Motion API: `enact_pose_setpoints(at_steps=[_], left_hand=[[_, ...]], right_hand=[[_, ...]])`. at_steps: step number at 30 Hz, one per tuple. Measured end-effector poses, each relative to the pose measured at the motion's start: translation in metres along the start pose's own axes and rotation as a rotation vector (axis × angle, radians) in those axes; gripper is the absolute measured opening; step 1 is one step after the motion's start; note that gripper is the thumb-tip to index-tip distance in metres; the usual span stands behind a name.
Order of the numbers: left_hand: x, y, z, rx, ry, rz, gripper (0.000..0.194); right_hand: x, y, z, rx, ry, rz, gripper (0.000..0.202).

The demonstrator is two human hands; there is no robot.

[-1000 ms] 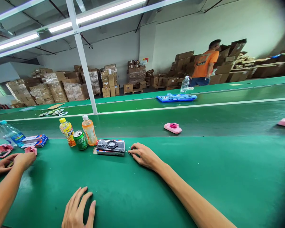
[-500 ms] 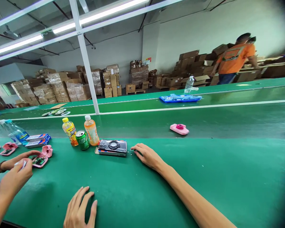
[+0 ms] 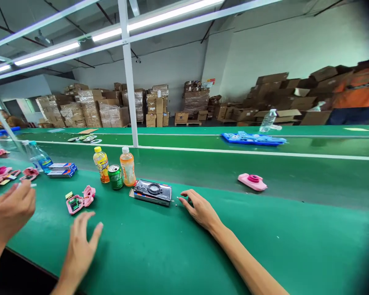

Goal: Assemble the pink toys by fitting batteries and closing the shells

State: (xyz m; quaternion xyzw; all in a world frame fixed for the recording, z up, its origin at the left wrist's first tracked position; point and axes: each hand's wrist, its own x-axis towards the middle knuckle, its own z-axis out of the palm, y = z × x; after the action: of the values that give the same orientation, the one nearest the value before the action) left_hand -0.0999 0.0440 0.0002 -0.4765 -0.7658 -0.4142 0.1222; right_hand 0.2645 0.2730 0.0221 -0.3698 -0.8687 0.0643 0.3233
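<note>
Gap on the green tabletop [image 3: 141,246] between pink case [image 3: 88,196] and phone [image 3: 163,192], bottles [image 3: 128,169] and can [image 3: 115,178] beyond.

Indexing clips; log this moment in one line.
left hand: open, near opened pink case | right hand: open, near phone | green can: upright

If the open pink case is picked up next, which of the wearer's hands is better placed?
Left, I'd say. The left hand is open, with its fingertips close to the open pink case; the right hand lies farther off, beyond the phone.
</note>
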Motion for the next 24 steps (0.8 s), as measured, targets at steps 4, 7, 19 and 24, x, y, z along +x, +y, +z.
enact_pose_setpoints(at_steps=[4,7,19,24], left_hand=[[0.103,-0.041,-0.024,0.182,0.045,-0.347,0.049],[0.139,-0.061,-0.031,0.224,-0.060,-0.456,0.038],[0.050,0.017,-0.011,-0.127,-0.453,-0.244,0.021],[-0.022,0.081,-0.005,-0.446,-0.610,-0.229,0.039]], right_hand=[[0.003,-0.002,-0.004,0.044,0.007,-0.011,0.033],[0.003,-0.005,-0.004,0.071,0.033,0.002,0.037],[-0.111,-0.129,0.005,0.421,-0.004,0.260,0.032],[-0.135,-0.166,0.016,0.379,-0.039,0.296,0.049]])
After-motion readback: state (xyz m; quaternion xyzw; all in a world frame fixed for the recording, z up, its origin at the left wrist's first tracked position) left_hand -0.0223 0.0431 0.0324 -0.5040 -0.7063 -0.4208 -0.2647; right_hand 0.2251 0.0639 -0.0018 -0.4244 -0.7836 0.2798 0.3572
